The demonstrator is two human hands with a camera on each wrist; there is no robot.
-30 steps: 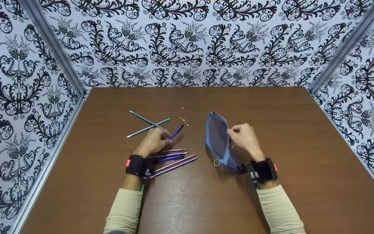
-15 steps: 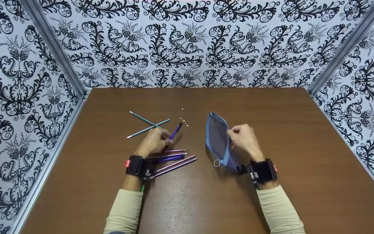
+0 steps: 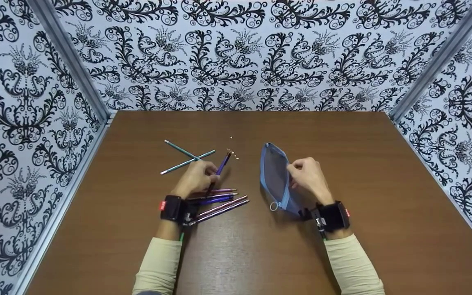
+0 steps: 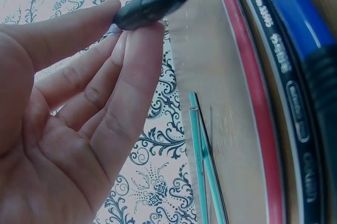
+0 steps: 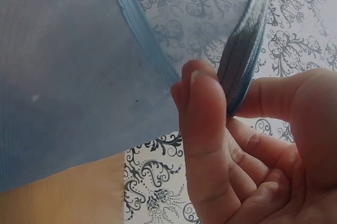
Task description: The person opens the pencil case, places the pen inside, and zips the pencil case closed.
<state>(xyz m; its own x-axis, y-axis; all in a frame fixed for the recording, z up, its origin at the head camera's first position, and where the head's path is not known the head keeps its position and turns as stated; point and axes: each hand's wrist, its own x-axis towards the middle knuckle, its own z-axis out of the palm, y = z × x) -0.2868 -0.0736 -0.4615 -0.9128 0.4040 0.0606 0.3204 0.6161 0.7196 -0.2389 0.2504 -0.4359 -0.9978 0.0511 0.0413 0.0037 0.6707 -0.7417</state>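
Between thumb and fingertips, my left hand [image 3: 198, 177] pinches a purple-blue pen [image 3: 223, 164], tilted with its far end pointing away from me. Its black end [image 4: 152, 7] juts from the pinch in the left wrist view. My right hand [image 3: 309, 174] pinches the zipped edge of a blue mesh zip pouch [image 3: 275, 174], whose mouth gapes toward the left. Up close, the right wrist view shows thumb and fingers on the zipper tape [image 5: 239, 61]. Beneath the left hand and wrist lie striped pencils [image 3: 223, 209] and a blue pen [image 3: 217, 200], partly hidden.
Two teal pencils [image 3: 178, 165] lie crossed beyond the left hand. Small light crumbs [image 3: 236, 156] are scattered near the pen's far end. A ring pull [image 3: 274, 206] hangs at the pouch's near corner. Patterned walls enclose the brown table [image 3: 236, 254] at the back and sides.
The left hand has shifted slightly to the right, and the pen has risen and tipped a little more upright. The right hand and the pouch stay in place.
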